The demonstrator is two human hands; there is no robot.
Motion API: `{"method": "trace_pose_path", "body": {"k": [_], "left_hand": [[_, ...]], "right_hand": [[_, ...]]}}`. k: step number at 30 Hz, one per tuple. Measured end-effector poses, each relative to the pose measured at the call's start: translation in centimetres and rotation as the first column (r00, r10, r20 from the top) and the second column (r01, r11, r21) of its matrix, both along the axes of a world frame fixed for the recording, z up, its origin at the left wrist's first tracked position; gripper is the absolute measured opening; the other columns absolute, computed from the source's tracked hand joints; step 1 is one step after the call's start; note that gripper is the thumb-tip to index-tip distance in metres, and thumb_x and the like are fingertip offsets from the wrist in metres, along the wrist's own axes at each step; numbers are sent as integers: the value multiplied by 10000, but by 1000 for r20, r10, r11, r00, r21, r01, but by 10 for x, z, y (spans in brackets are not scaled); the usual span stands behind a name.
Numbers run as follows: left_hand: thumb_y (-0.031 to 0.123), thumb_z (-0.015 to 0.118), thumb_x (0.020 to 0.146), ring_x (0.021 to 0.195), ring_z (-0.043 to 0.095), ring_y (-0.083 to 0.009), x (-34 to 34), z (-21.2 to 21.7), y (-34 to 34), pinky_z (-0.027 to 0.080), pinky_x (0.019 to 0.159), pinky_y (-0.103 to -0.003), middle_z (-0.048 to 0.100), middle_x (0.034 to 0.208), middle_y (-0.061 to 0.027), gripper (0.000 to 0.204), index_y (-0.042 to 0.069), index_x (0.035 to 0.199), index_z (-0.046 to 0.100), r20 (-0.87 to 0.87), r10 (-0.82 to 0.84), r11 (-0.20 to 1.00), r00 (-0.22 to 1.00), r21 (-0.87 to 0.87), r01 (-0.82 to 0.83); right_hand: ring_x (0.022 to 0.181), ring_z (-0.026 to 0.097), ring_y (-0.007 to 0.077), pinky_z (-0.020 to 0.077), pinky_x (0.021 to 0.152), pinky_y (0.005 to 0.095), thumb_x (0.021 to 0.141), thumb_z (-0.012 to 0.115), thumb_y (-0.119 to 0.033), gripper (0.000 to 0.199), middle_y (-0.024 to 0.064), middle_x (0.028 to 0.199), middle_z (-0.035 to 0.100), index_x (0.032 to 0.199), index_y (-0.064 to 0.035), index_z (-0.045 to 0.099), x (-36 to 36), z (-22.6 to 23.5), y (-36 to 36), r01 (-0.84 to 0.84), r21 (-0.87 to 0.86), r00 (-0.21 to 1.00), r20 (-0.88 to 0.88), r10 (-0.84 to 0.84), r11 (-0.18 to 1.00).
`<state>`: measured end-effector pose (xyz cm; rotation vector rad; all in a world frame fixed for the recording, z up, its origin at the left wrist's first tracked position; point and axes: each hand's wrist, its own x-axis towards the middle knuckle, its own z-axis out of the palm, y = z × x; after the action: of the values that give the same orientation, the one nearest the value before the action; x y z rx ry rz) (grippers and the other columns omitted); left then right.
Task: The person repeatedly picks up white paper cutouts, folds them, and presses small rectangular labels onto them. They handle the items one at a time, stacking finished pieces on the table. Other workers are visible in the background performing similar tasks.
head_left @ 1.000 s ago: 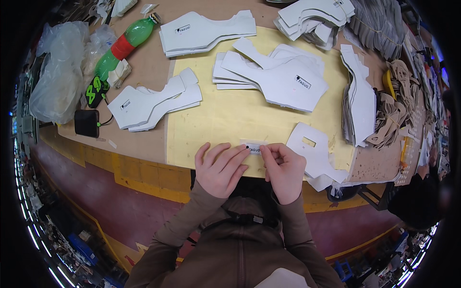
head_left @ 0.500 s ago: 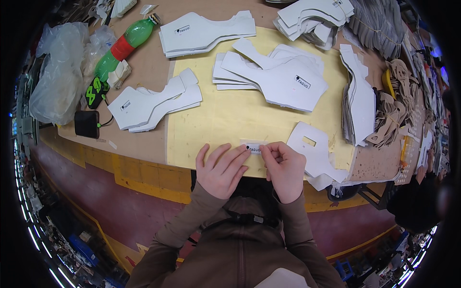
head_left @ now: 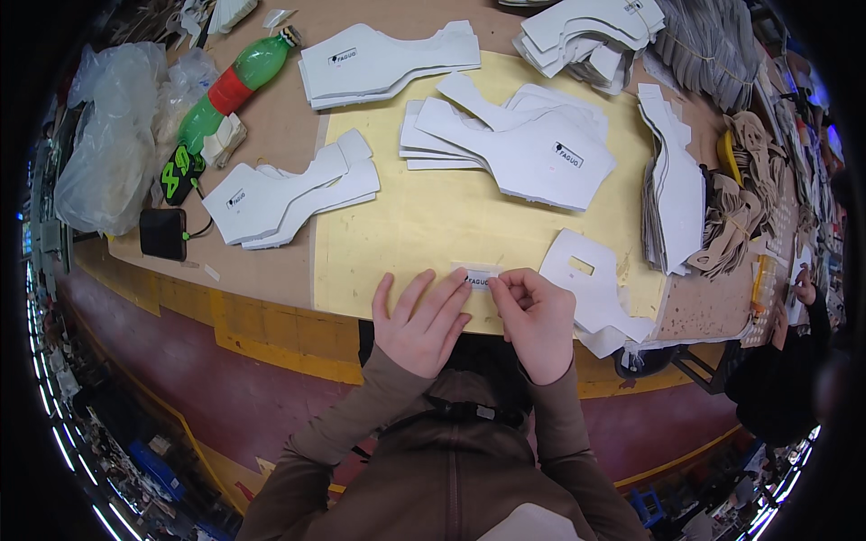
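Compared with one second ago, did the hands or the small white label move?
Hardly anything changed. The left hand lies flat on the yellow board as before, and the right hand pinches the small white label with its fingers at the same spot. The stacks of white cut pieces and the green bottle stayed in place.

Yellow mat point(head_left: 424, 225) on the bench: matt, smooth, sheet-like, looks like card or rubbery board. Bench top point(head_left: 280, 135) toward its left edge: matt brown board, paper-like face. White cut pieces point(head_left: 523, 149): flat, matt, thin foam or stiff fabric sheet. Small label strip point(head_left: 478, 278) at the mat's near edge: white, smooth. Bottle point(head_left: 230, 90): glossy green plastic. Bags point(head_left: 108, 153) at the left edge: crinkled clear film. Sleeves point(head_left: 361, 424): matt brown cloth.
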<state>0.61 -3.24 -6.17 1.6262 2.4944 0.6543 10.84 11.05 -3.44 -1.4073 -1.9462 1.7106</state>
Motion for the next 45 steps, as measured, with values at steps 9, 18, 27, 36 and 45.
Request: {"method": "trace_pose_path", "body": {"k": [9,18,27,36,45], "left_hand": [[335,676,923,1269,497,-246,7,1,3,254,1165,-564,592,1400,38,489,212,1393,630,-37,25,999,999,-47,-26],[347,681,921,1273,471,-267,12,0,6,244,1167,-590,565,1396,17,506,257,1415,619,-64,32,997,997,-70,-37],[348,697,914,1292,451,-281,13,-3,5,235,1168,-615,536,1422,12,519,287,1422,612,-75,19,996,997,-81,-25],[356,696,916,1339,436,-287,15,0,2,208,1166,-653,513,1474,4,518,289,1422,608,-71,13,994,997,-108,-20],[397,658,941,1429,423,-237,7,0,-12,181,1184,-620,494,1540,27,554,172,1438,564,75,-4,992,997,-127,13]], "right_hand": [[481,501,28,376,436,211,929,726,-86,154,11,625,629,878,54,689,-1,-2,0,-24,75,1000,13,23,997],[512,511,22,387,457,210,934,723,-83,137,9,650,638,899,46,692,-1,0,0,-15,79,1000,-12,16,997],[549,526,26,417,505,208,926,727,-78,136,6,653,630,890,45,679,-2,2,-1,-11,95,1000,21,9,995],[559,570,62,457,531,234,910,742,-73,137,37,653,634,927,35,659,-4,0,-5,-28,214,999,47,18,976],[1377,465,417,377,1126,508,875,712,-128,512,153,1464,561,1365,-23,610,18,2,-29,-337,682,918,85,388,648]]}}
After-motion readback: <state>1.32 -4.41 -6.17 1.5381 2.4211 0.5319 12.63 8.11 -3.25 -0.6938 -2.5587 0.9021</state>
